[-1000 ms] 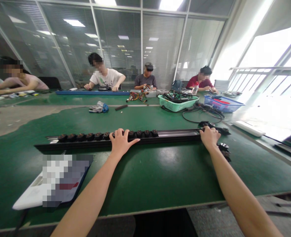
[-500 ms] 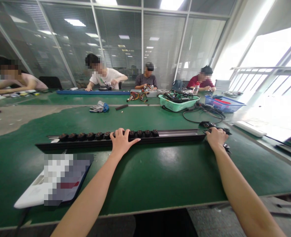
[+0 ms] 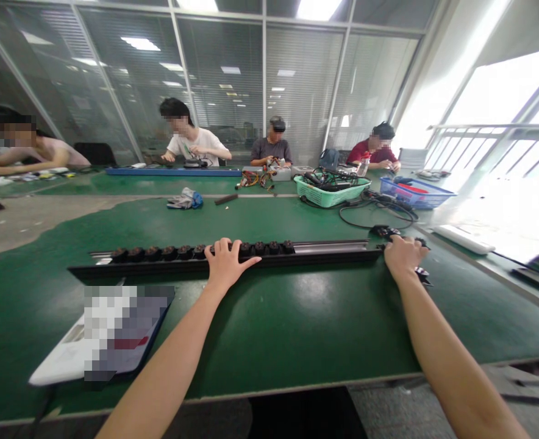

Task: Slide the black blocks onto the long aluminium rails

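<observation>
I have the black rail (image 3: 319, 258) lying lengthwise across the middle of the frame, on the green bench (image 3: 315, 335). My left hand (image 3: 226, 265) is on it near the center: the fingers spread over the row of round black blocks (image 3: 184, 251), the thumb splayed off to the right, so I read it as steadying the rail from above rather than wrapping around it. My right hand (image 3: 404, 261) is just past the rail's right end, among small dark parts (image 3: 385, 231); its fingers bend toward them, but the back of the hand hides the tips, and I can't make out whether they pinch anything.

From its long, straight look I judge the rail stiff and moderately heavy, more awkward than weighty, and quick to swing if lifted from one end. The smooth black sides and the bare silvery channel (image 3: 331, 247) right of center look slippery and perhaps sharp-edged. To lift it, I'd hold it across both long walls, one hand on either side of the middle. The blocks look like hard plastic; whether they are fixed I can't say, so I'd keep the load off them.
</observation>
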`<state>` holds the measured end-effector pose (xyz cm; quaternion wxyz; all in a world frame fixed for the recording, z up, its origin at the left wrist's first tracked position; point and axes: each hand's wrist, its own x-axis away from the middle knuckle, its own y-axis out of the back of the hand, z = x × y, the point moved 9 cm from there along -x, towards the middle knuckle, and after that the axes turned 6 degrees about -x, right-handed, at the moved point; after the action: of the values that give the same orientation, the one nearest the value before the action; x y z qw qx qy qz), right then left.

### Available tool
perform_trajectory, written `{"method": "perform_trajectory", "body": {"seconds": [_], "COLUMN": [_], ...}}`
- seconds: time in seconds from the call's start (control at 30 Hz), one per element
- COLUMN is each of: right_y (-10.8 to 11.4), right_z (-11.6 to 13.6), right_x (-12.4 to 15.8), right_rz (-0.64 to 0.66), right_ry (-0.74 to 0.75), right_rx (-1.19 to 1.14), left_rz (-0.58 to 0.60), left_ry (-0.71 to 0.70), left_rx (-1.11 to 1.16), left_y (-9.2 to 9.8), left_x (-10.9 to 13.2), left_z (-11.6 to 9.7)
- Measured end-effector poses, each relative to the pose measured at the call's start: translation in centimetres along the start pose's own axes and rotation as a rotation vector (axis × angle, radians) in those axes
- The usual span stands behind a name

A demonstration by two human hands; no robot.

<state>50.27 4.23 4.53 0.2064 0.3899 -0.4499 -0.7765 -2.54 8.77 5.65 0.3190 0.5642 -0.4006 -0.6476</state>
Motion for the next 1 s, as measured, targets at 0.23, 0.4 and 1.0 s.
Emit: {"method": "perform_trajectory", "body": {"seconds": [0.23, 0.4, 1.0], "right_y": [2.4, 3.0, 1.0], "right_z": [8.4, 16.6, 27.2], "right_x": [4.2, 9.5, 16.6], "right_rz": [-0.070, 0.124, 0.179], "right_ry": [0.341, 0.630, 0.565], "right_rx": [-0.154, -0.336, -0.303], "left_rz": [-0.023, -0.034, -0.056], "left_ry": [-0.007, -0.008, -0.001], "left_rx": [-0.014, -0.026, -0.045], "left_y": [0.3, 0.5, 0.9], "left_x": [0.1, 0.3, 0.4], "left_z": [0.0, 0.0, 0.0]}}
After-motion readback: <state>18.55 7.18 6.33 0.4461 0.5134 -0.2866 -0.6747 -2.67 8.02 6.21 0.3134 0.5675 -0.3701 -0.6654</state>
